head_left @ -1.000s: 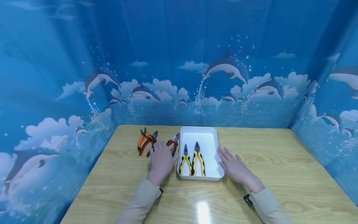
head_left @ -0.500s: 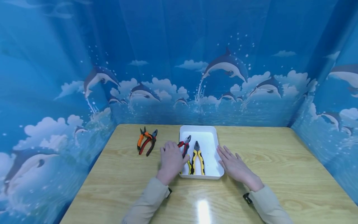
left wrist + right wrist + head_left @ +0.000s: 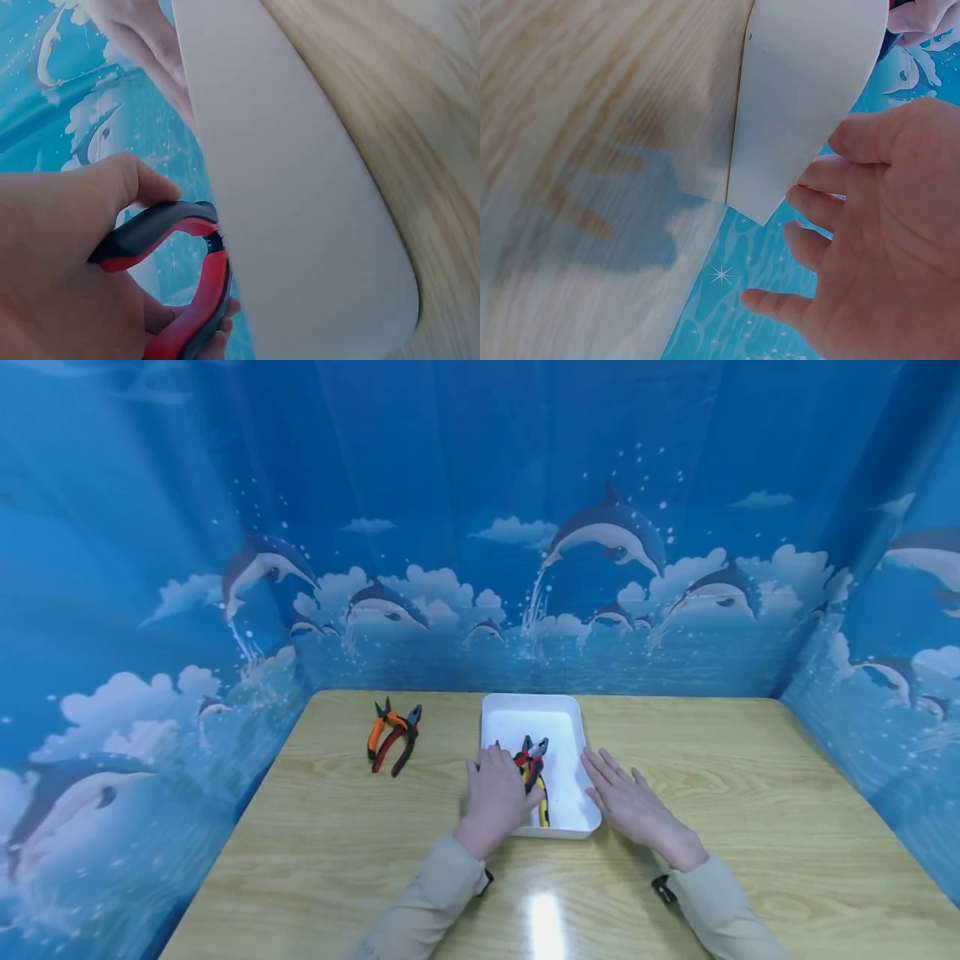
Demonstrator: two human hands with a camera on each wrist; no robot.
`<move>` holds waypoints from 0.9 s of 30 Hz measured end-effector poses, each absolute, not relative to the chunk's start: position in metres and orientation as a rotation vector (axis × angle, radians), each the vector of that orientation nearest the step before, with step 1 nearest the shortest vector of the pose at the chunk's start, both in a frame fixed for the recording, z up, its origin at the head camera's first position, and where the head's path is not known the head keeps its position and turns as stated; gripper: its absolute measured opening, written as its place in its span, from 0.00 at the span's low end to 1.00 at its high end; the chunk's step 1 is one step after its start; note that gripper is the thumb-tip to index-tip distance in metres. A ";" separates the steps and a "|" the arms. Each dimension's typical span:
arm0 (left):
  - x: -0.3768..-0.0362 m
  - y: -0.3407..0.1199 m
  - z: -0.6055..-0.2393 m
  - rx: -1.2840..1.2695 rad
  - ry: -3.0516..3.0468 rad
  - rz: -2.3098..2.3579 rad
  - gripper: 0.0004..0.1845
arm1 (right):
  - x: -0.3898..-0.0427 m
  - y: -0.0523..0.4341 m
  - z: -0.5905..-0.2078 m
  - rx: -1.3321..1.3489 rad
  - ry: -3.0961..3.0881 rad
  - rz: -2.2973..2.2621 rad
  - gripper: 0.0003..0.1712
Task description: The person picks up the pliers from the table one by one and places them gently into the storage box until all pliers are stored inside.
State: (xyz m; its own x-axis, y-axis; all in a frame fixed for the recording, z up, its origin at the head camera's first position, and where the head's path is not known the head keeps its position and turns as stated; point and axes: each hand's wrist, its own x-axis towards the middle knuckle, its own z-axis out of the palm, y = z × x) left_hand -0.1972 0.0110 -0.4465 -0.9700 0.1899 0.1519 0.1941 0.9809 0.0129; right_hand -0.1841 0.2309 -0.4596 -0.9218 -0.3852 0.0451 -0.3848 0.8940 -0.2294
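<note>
My left hand (image 3: 498,793) grips red-and-black pliers (image 3: 206,296) by their handles, over the white tray (image 3: 562,714). In the head view the jaws of these pliers (image 3: 536,752) point away to the upper right. Beneath them lie yellow-and-black pliers (image 3: 543,810) in the tray; a second yellow pair is hidden by the hand. At the tray's right side, my right hand (image 3: 633,802) has its fingers extended and touching the rim. The right wrist view shows those fingers (image 3: 821,206) along the tray's wall (image 3: 802,97).
Left of the tray, orange-and-black pliers (image 3: 378,731) and another red-and-black pair (image 3: 401,743) lie close together on the wooden table (image 3: 300,827). A blue dolphin-print curtain (image 3: 465,510) rises behind the table and along its sides.
My left hand has lifted the red-and-black pliers from the table left of the tray and carried them right, over the tray. The right hand has stayed at the rim.
</note>
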 end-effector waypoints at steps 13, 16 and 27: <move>-0.195 0.040 -0.463 -0.313 -2.939 0.034 0.38 | -0.184 0.231 -0.459 -0.642 3.057 -0.367 0.32; -0.196 0.044 -0.464 -0.314 -2.927 0.052 0.38 | -0.184 0.232 -0.459 -0.652 3.064 -0.375 0.32; -0.196 0.070 -0.468 -0.246 -3.034 0.149 0.41 | -0.184 0.230 -0.459 -0.647 3.068 -0.381 0.31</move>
